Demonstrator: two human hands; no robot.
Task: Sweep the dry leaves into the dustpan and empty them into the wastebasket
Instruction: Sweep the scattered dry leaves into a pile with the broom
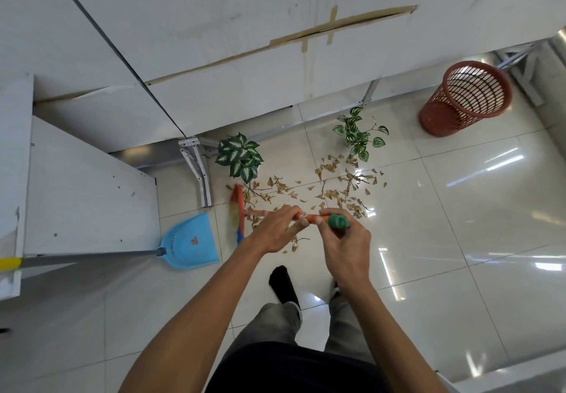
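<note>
Dry brown leaves [333, 187] lie scattered on the tiled floor in front of me. Both hands hold an orange broom handle with a green end cap [338, 221]. My left hand [277, 230] grips the handle lower down, and my right hand [344, 239] grips it just below the cap. The broom head [237, 212], blurred, touches the floor at the left edge of the leaves. A blue dustpan [191, 241] with a long grey handle lies on the floor left of the broom head. The red mesh wastebasket [465, 97] stands at the far right by the wall.
Two green leafy plants [240, 155] [358, 132] lie at the far side of the leaves. A white cabinet [76, 184] and a metal frame leg [199, 169] stand to the left. White wall panels run behind. My feet [283, 284] stand just behind the leaves.
</note>
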